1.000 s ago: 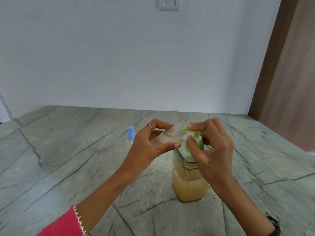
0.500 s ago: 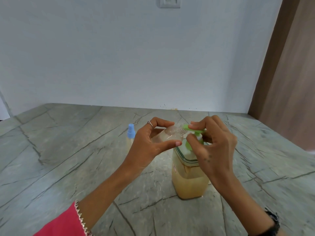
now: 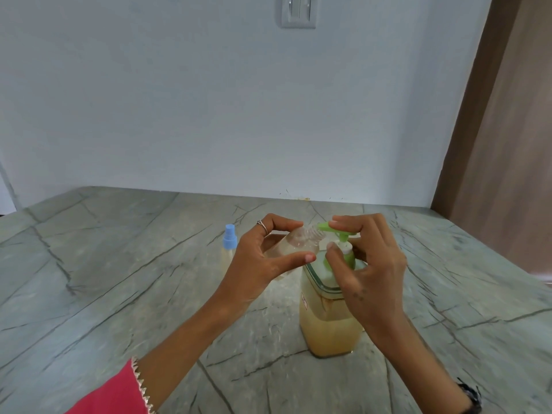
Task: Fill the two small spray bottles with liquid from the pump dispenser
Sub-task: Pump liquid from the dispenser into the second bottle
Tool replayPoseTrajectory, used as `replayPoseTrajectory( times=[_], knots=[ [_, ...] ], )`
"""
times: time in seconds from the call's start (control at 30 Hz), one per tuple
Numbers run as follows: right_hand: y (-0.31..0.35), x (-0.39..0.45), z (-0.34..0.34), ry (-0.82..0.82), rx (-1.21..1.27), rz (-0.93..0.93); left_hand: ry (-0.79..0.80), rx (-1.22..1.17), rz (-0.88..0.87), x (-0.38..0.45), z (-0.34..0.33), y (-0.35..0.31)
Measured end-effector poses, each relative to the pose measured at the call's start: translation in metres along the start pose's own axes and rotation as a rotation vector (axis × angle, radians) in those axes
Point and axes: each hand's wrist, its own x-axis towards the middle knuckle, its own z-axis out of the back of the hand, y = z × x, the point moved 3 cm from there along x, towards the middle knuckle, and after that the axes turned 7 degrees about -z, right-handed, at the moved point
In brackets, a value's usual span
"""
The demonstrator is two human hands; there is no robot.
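Two hands work over the grey veined stone counter (image 3: pixel 119 294). Left hand (image 3: pixel 263 264) grips the uncapped clear small spray bottle (image 3: pixel 294 243), tilted, mouth at the green nozzle. Right hand (image 3: pixel 367 264) fingers curl onto the green-headed square clear pump dispenser (image 3: pixel 328 321) of amber liquid. Blue-capped small spray bottle (image 3: pixel 229 243) stands at 9 o'clock.

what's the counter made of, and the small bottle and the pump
Counter: looks like polished stone, grey-green with dark veins and a soft sheen. Small bottle: probably clear plastic, see-through with a threaded neck. Pump: likely matte green plastic, opaque and moulded.
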Motion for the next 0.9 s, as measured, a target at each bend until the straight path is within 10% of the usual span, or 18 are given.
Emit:
replayPoseTrajectory(
  times=[0.9],
  knots=[
    [-0.002, -0.003, -0.002, -0.013, -0.003, 0.014, -0.044, -0.063, -0.008, -0.001, 0.0, 0.01]
  ],
)
